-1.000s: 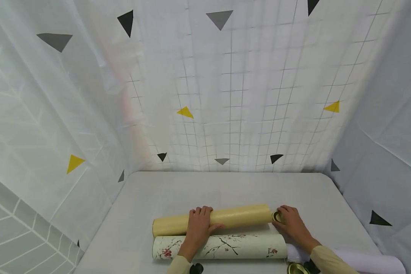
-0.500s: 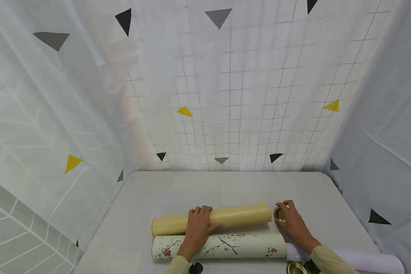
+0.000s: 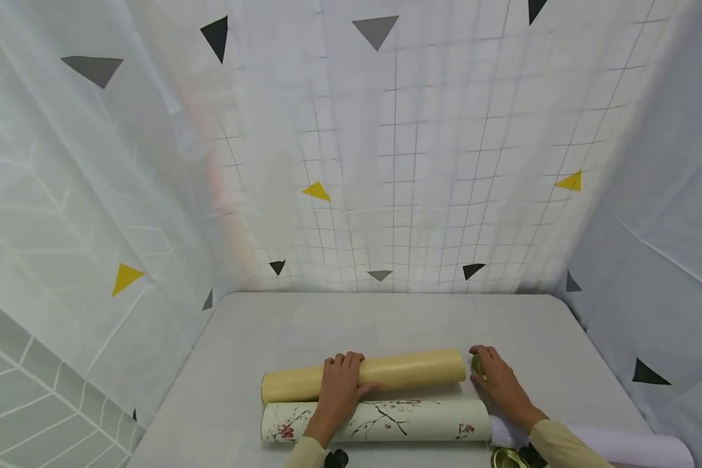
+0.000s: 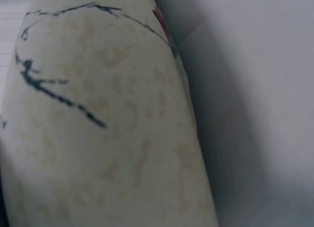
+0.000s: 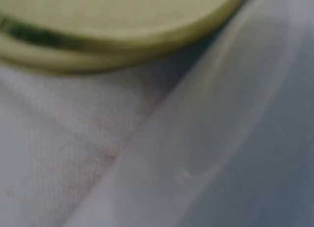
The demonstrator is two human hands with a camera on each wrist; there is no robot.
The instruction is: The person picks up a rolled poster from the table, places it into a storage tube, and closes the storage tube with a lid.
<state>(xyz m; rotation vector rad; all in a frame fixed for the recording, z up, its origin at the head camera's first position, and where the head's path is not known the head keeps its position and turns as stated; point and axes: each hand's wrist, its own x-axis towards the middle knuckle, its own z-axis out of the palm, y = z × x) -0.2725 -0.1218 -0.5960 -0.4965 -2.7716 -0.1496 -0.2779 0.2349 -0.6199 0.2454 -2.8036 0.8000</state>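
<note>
My left hand [image 3: 340,383] lies across a yellow wallpaper roll [image 3: 418,369], gripping it with fingers over its far side and thumb on the near side. Below it, beneath my left forearm, is a pale wallpaper roll with blossom branches [image 3: 427,421]; it fills much of the left wrist view [image 4: 113,138]. Just off the yellow roll's right end, my right hand [image 3: 499,380] pinches a small round gold-coloured piece with a raised rim [image 3: 478,366], partly hidden by the fingers.
A white-lilac roll [image 3: 632,447] lies at the front right, partly under the right sleeve. A second round gold piece [image 3: 506,457] sits at the floral roll's right end, close up in the right wrist view [image 5: 117,21]. A patterned white curtain [image 3: 351,149] rises behind the table [image 3: 386,322].
My right hand has drawn the round gold piece slightly away from the yellow roll's end and turned it, so its opening shows less. The left hand stays in place on the yellow roll.
</note>
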